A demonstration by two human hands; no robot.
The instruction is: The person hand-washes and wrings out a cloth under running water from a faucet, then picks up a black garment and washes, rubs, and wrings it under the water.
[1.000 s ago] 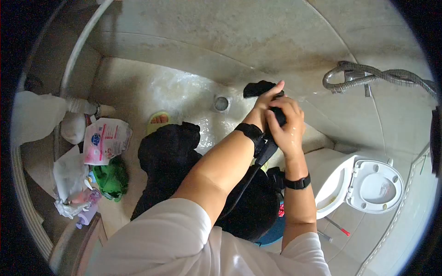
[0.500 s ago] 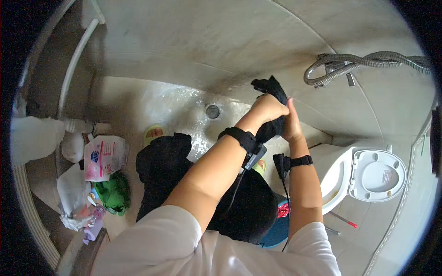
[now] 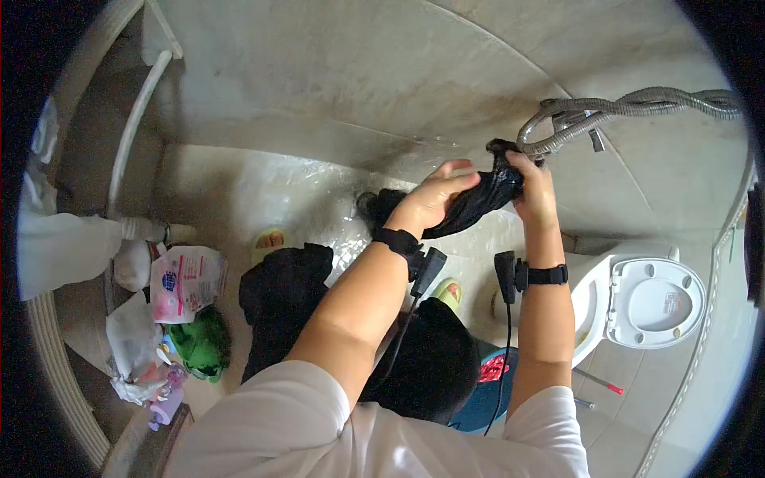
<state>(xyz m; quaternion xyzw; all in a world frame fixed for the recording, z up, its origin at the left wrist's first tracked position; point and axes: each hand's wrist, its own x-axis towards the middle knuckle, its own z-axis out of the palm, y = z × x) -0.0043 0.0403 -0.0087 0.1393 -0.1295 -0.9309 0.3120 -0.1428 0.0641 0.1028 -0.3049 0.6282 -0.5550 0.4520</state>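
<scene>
A wet black cloth garment (image 3: 482,201), of a kind I cannot make out, stretches between my two hands above the wet floor. My right hand (image 3: 534,190) grips its upper end just below the shower hose, thumb folded over the fabric. Over the cloth's other part lies my left hand (image 3: 434,195), its fingers stretched and apart; its palm side is hidden. A loose bunched end of the cloth hangs out to the left of that hand.
A metal shower hose (image 3: 629,103) loops from the wall. At right stands a toilet (image 3: 657,303); below my right forearm, a blue basin (image 3: 482,398) holds red cloth. A pink-and-white package (image 3: 187,283) and a green bag (image 3: 201,342) lie left.
My hands were together, squeezing the bunched cloth. They have drawn apart, the right one up and right, the left one left with fingers loosened. The cloth is now spread out.
</scene>
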